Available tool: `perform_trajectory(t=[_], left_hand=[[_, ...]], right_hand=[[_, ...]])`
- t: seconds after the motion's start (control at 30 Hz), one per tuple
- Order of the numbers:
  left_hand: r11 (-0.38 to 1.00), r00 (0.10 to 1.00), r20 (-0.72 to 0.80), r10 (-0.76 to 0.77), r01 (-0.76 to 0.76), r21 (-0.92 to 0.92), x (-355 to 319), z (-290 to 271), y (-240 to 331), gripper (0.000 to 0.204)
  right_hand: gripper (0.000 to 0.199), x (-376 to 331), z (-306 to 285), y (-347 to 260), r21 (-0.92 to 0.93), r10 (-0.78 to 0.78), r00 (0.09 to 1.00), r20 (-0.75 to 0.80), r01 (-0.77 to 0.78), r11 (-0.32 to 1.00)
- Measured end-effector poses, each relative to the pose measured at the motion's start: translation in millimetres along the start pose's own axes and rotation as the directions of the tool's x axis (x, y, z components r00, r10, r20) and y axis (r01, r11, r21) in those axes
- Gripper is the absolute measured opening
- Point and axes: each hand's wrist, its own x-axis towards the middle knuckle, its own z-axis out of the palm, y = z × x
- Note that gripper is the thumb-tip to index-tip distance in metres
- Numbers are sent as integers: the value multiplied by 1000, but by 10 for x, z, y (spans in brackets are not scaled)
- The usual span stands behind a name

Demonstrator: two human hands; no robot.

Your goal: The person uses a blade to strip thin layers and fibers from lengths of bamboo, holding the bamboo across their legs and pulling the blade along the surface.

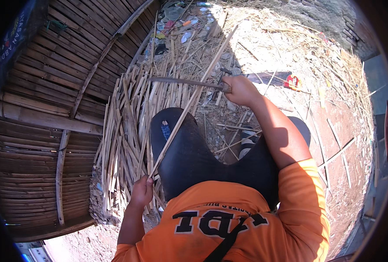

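A seated person in an orange shirt and dark trousers. The left hand, its grip closed, pinches the near end of a long pale strip, which slants across the left thigh toward the upper right. The right hand grips the handle of a long-bladed knife; its blade crosses the strip. Many similar strips lie heaped beside a slatted wall.

A person in an orange shirt grips a bamboo strip in the left hand, a long-bladed knife in the right hand, beside heaped strips.
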Motion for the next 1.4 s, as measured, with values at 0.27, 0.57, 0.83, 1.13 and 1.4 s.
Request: perform_trajectory(t=[0.27,0.57,0.83,1.13,1.4], left_hand=[[992,999,42,-26,31,-124,-138,-24,-192,45],[926,964,208,-164,223,-305,-14,-177,-127,48],[993,989,-124,-81,69,-94,-38,63,37,38],[970,975,-217,53,2,245,57,10,127,38],[985,984,-178,18,13,173,126,137,24,43]], right_hand=[[31,-54,-147,-11,-118,-119,975,-188,97,988],[31,90,-345,595,137,208,944,-256,-177,975],[24,-166,-36,-90,-200,-273,961,-49,258,945],[28,21,-5,99,-49,-77,990,-121,72,996],[19,21,306,79,-21,-109,991,77,111,994]])
